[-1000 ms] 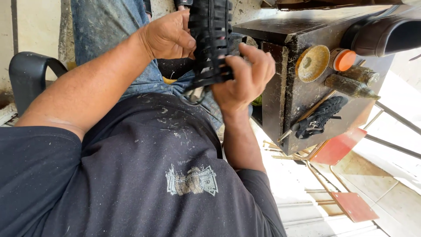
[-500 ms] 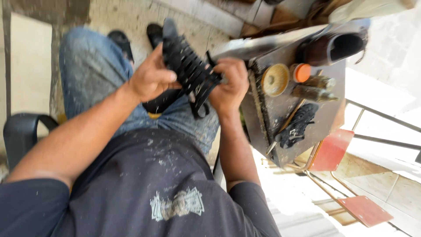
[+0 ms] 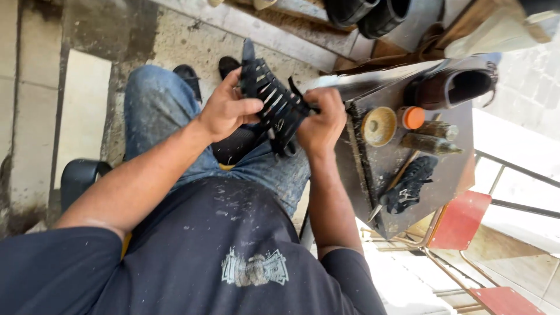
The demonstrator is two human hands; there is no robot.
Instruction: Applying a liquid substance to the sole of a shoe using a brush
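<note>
Hands: our left hand (image 3: 224, 111) and right hand (image 3: 321, 125) both clamp the black strappy sandal (image 3: 271, 105).
Technique: we keep it steady above our lap, beside the bench (image 3: 408, 163).

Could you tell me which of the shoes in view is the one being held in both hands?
The black strappy sandal; the brown shoe lies on the work stand.

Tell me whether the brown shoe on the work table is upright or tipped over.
Tipped on its side. The brown shoe on the dark table shows its opening facing sideways toward the right, not upward.
</note>
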